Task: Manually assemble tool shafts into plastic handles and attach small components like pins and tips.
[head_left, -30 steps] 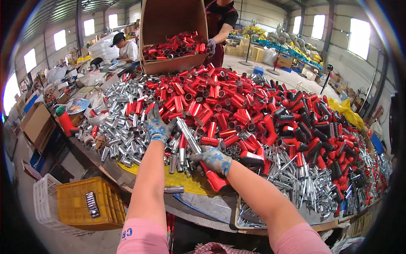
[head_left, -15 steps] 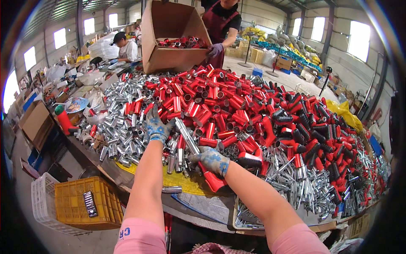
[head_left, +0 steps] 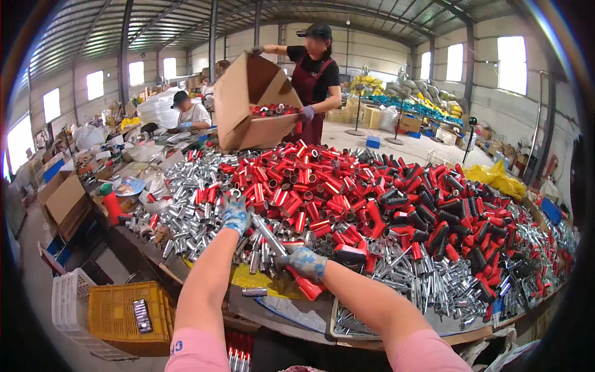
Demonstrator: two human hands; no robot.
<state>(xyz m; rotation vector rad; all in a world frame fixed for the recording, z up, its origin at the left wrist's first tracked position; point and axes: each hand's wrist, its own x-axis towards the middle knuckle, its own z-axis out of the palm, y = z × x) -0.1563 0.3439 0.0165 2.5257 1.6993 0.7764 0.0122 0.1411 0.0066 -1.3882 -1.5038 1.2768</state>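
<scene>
My left hand, in a white and blue patterned glove, rests against the pile with its fingers apart, its thumb near the upper end of a shiny metal tube. The same kind of glove covers my right hand, whose fingers are closed at the tube's lower end. The tube slants between both hands. Below my right hand a red handle-like piece sticks out. Around them lie silver tubes on the left and red tubes in the middle.
Across the table a co-worker holds a tilted cardboard box with red tubes inside. Red-and-black handles and thin metal rods heap up on the right. Crates, including a yellow one, stand lower left. Another person sits farther back.
The view has tilted upward, so the scene sits lower and more of the co-worker shows. Both my hands keep nearly the same places beside the metal tube.
</scene>
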